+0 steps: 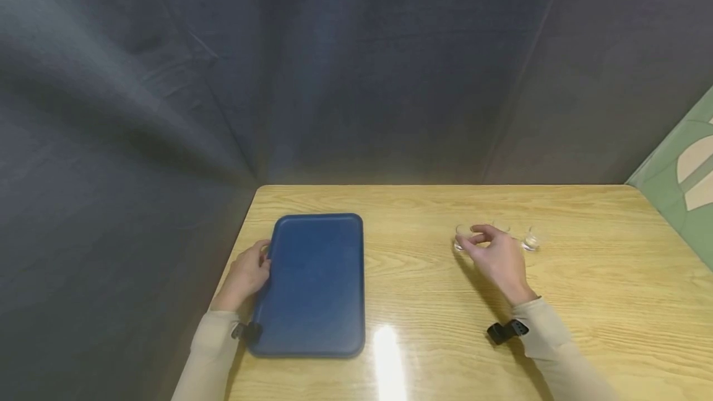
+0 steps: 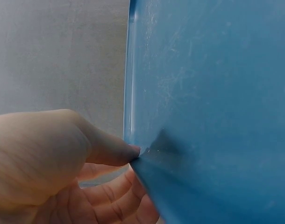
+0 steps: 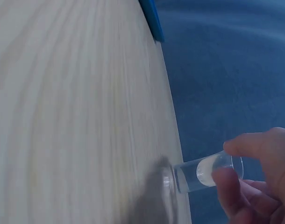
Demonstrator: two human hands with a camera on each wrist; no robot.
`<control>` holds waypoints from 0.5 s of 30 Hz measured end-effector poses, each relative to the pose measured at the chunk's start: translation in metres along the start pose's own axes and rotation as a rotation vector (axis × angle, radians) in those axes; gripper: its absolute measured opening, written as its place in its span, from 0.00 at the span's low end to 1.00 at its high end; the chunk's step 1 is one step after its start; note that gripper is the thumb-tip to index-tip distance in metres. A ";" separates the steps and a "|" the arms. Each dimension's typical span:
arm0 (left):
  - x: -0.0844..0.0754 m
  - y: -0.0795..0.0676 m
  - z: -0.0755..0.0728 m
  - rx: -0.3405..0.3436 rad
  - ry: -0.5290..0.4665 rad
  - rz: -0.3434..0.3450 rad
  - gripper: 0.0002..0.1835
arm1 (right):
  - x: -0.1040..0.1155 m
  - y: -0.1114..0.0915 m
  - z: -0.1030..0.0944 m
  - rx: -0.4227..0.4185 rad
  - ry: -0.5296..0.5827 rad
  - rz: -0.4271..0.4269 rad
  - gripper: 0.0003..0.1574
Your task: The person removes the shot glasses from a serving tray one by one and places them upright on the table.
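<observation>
At the left of the table lies a blue tray (image 1: 312,283). My left hand (image 1: 243,274) grips its left edge, thumb on the rim and fingers curled underneath, as the left wrist view shows. My right hand (image 1: 501,260) pinches a small clear drinking glass (image 3: 188,176) near its rim between thumb and fingers. The glass stands upright, its thick base at the tabletop. Just right of that hand is another clear glass (image 1: 531,240). A further clear glass (image 1: 501,226) is mostly hidden behind the hand.
The wooden table (image 1: 412,277) ends at a dark grey curtain (image 1: 390,110) at the back and left. A green patterned panel (image 1: 682,178) borders the right side. Glare shows on the wood near the tray's lower right corner.
</observation>
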State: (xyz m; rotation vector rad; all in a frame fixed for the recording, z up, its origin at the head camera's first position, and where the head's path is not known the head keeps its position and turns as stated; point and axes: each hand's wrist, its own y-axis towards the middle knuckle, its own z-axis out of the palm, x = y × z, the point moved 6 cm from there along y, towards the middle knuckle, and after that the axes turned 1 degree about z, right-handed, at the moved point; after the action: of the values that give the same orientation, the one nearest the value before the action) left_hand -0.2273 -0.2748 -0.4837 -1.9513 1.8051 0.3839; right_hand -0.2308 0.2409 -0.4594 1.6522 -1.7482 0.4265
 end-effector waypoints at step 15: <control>0.001 0.001 0.001 -0.007 -0.002 0.009 0.28 | -0.016 -0.002 -0.016 -0.031 -0.040 -0.042 0.33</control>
State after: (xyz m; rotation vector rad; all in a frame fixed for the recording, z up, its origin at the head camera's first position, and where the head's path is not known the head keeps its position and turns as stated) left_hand -0.2278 -0.2749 -0.4854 -1.9476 1.8138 0.3957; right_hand -0.2256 0.2624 -0.4591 1.6822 -1.7371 0.3477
